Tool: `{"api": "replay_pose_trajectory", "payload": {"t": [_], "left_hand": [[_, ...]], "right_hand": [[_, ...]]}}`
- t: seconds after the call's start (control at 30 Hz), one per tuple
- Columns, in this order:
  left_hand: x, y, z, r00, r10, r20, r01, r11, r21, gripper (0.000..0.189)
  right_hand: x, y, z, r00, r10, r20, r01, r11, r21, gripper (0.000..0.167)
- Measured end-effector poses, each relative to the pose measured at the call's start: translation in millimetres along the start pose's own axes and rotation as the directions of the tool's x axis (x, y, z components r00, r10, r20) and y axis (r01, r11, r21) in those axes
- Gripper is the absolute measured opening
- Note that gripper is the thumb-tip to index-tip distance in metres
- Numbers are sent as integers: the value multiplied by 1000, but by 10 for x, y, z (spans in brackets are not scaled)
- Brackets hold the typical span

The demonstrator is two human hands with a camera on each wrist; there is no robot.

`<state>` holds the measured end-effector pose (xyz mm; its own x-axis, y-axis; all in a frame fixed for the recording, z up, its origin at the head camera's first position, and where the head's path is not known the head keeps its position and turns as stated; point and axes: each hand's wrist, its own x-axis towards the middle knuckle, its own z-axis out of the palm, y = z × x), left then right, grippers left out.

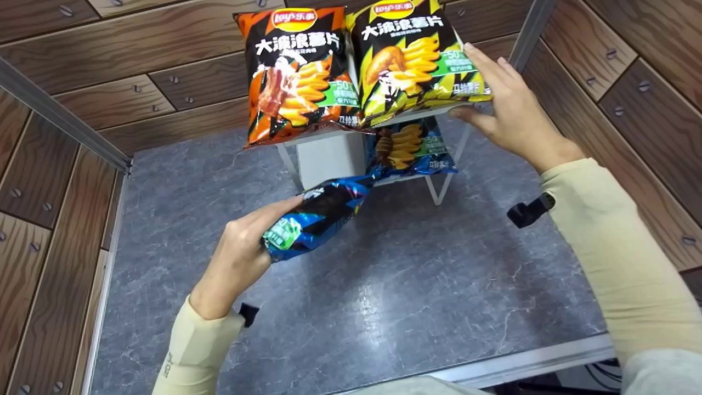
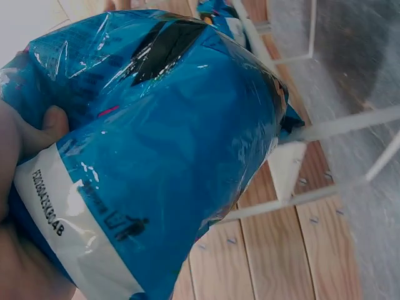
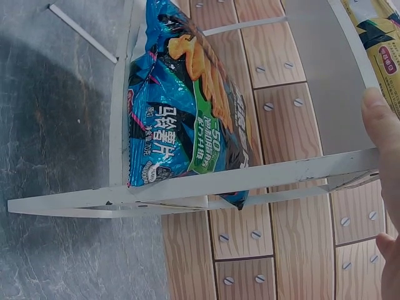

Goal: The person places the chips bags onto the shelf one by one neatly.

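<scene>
My left hand point(image 1: 236, 252) grips a blue chip bag point(image 2: 181, 131) by its near end, thumb on one face. The bag is tilted in front of a white two-tier rack point(image 1: 332, 159), its far tip overlapping a second blue chip bag point(image 3: 181, 106) on the lower tier. On the upper tier lie an orange chip bag point(image 1: 299, 82) and a yellow chip bag point(image 1: 408, 66), side by side. My right hand point(image 1: 515, 109) holds the rack's upper right corner, thumb at the front edge and fingers along the yellow bag's right side.
Wood-patterned panels point(image 1: 131, 52) wall in the back and both sides. The rack stands on a grey marbled surface point(image 1: 384, 274) with a pale front edge point(image 1: 526, 359). Dark cables point(image 1: 600, 376) show beyond that edge at lower right.
</scene>
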<state>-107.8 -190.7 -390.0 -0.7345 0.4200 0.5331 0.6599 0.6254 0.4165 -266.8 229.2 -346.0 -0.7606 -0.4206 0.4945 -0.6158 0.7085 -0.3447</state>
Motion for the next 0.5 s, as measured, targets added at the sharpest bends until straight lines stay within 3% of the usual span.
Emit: {"api": "replay_pose_trajectory", "payload": {"t": [0.13,0.3,0.5], "left_hand": [[109,43,24,998,23,-67,-24,1000,-7,54],[258,96,102,988,102,-115,-93,993,77,52],[452,127,279,954,248,-166,-203,947,250,44]], "right_hand": [[7,-5,-2,1000,1,2,-1,1000,2,84],[8,-4,-7,1000,3,2,-3,1000,2,84],[-4,-6,1,1000,9,6,-9,1000,6,84]]}}
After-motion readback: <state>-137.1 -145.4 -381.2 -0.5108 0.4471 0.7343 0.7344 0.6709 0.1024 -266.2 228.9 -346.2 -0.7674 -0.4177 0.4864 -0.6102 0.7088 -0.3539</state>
